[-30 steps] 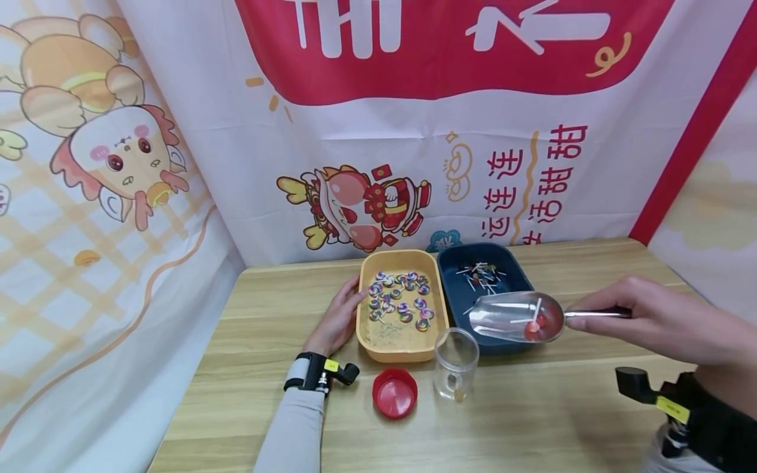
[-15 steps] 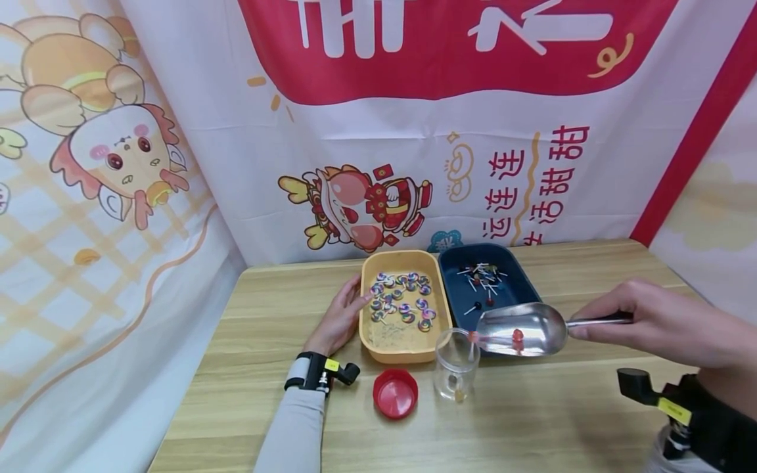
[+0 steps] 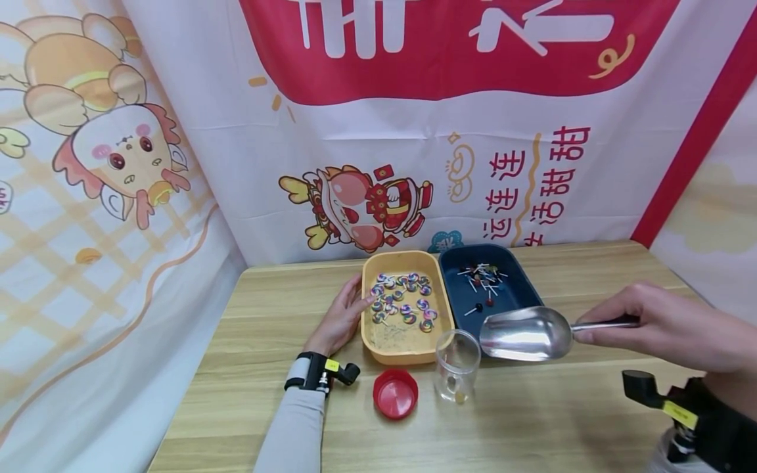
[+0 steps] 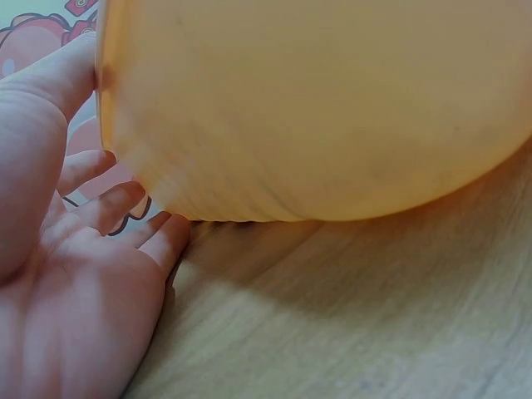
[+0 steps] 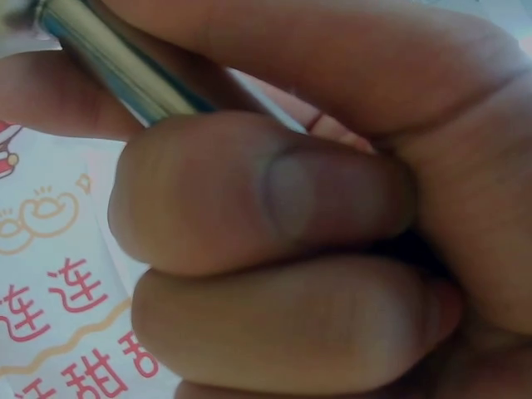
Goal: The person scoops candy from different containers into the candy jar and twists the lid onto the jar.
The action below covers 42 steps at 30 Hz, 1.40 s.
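A: Desk point(image 3: 266, 309), yellow tray point(image 3: 402, 351), blue tray point(image 3: 458, 259). Step?

B: Tipping stage. Scoop point(image 3: 523, 334) over jar point(image 3: 457, 364), looks emptied, mouth just beside jar rim.

A: Hands?

B: Right hand point(image 3: 662, 325) curled round scoop handle. Left hand point(image 3: 343, 315) flat, fingers straight against yellow tray wall. Red lid point(image 3: 395, 393) beside jar.

A: Next?

B: Probably back to blue tray for more lollipops point(image 3: 481, 279); level scoop needed.

Head overlooks table point(image 3: 532, 420); wrist cams close-up.
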### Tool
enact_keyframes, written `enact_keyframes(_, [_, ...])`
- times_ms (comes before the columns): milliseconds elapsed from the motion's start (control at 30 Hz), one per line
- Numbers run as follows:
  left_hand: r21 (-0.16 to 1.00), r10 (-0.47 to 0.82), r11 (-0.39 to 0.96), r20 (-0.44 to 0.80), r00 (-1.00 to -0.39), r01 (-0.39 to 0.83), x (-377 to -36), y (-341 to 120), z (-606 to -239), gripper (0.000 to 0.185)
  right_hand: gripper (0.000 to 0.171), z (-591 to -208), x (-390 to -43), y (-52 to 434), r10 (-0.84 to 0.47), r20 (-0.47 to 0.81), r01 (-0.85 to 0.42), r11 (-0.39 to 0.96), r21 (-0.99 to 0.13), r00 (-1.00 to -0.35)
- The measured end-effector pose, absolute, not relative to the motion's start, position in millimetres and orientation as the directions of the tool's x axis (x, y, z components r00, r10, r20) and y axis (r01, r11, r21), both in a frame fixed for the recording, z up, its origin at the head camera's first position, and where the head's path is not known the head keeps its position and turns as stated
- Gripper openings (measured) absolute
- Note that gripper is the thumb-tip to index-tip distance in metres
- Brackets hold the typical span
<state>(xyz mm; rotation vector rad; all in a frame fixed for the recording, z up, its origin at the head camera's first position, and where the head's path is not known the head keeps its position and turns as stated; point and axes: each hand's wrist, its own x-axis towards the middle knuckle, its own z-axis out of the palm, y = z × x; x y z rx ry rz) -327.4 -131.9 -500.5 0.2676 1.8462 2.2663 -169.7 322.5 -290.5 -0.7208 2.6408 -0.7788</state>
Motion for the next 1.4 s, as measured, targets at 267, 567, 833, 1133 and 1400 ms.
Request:
enact_keyframes(267, [0.981,0.255,-0.189,0.005,-0.967,-0.044,-326,-132,-500,0.081,0.028,-292,-172,332,-0.337,-0.220,-0.204,0.861,-0.467,-0.916])
enact_keyframes(567, [0.979,0.247,-0.199,0.009,-0.969,-0.041,-323,-133,-501,0.083,0.024,-299,-190,327,-0.282,-0.220,-0.181,0.904,-0.388,-0.934])
enact_keyframes(833, [0.980,0.247,-0.197,0.014,-0.969,-0.036,-323,-131,-499,0.081,0.021,-312,-216,298,-0.308,-0.260,-0.203,0.910,-0.363,-0.915])
enact_keyframes(1133, [0.983,0.244,-0.178,-0.007,-0.970,-0.052,-326,-130,-498,0.077,0.025,-331,-232,271,-0.257,-0.326,-0.141,0.930,-0.338,-0.910])
enact_keyframes(1400, [0.986,0.237,-0.156,-0.024,-0.971,-0.063,-328,-130,-499,0.075,0.026,-347,-247,258,-0.207,-0.367,-0.093,0.948,-0.304,-0.907])
